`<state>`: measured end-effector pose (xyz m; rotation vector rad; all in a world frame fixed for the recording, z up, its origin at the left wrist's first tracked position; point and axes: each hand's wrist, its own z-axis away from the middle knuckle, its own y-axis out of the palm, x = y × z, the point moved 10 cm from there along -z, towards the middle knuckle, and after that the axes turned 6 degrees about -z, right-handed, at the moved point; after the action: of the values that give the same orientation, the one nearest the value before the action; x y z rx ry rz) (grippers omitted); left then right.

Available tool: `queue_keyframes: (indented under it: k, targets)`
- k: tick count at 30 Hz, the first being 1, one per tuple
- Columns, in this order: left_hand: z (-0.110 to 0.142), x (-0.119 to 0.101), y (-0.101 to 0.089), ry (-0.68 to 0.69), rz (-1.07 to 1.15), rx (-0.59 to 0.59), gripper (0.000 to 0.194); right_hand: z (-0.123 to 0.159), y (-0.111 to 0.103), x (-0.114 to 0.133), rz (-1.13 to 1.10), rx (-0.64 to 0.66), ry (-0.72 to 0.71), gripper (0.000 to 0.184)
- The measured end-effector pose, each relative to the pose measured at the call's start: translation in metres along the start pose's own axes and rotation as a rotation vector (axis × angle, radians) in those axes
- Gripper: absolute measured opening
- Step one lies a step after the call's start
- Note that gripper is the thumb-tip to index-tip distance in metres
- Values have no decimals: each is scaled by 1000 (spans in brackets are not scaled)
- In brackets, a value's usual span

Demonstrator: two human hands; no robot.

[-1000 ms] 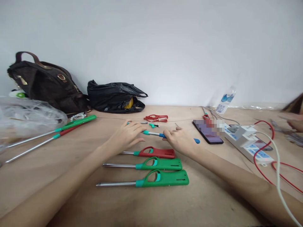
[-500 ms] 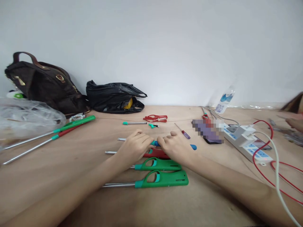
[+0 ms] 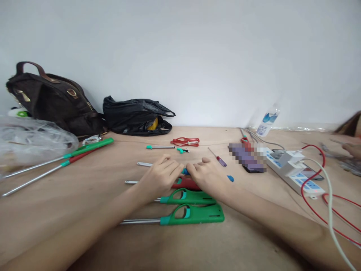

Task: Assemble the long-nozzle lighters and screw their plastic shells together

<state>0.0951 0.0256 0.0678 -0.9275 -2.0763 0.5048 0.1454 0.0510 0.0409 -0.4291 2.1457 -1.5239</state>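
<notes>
My left hand point(image 3: 160, 175) and my right hand point(image 3: 207, 175) meet over a thin lighter part with a metal tube point(image 3: 144, 164) and a blue-teal end point(image 3: 185, 171). Both hands pinch it, left on the tube side, right on the blue end. Just below them lies a red long-nosed lighter point(image 3: 184, 184), partly hidden by my fingers. Two green lighters point(image 3: 191, 197) point(image 3: 197, 214) lie in a row nearer to me, nozzles pointing left. A small blue cap point(image 3: 230, 178) rests right of my right hand.
A small screwdriver point(image 3: 217, 157), a phone point(image 3: 248, 158), a white power strip point(image 3: 293, 167) with red and white cables sit right. Red parts point(image 3: 185, 142), a teal-tipped tube point(image 3: 160, 147) lie behind. Brown bag point(image 3: 53, 99), black plastic bag point(image 3: 137, 116), clear bag point(image 3: 34, 141), long lighters point(image 3: 70, 154) at left. Another person's hand point(image 3: 354, 148) far right.
Both hands drew the thin blue-ended part nearer to me, over the red lighter, and closed together on it. Between half a second ago and now they barely moved.
</notes>
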Motion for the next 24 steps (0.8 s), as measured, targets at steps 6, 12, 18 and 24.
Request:
queue_keyframes:
  k: [6, 12, 18, 24]
  targets:
    - [18, 69, 9, -152, 61, 26, 24, -2, -12, -50, -56, -51, 139, 18]
    - [25, 78, 38, -256, 232, 222, 25, 7, 0, -74, -42, -45, 131, 16]
    - [-13, 29, 73, -251, 676, 295, 22, 4, 40, -50, -16, -54, -57, 19]
    - [-19, 21, 105, -287, 802, 342, 6, 10, 53, -56, -99, -77, -83, 23]
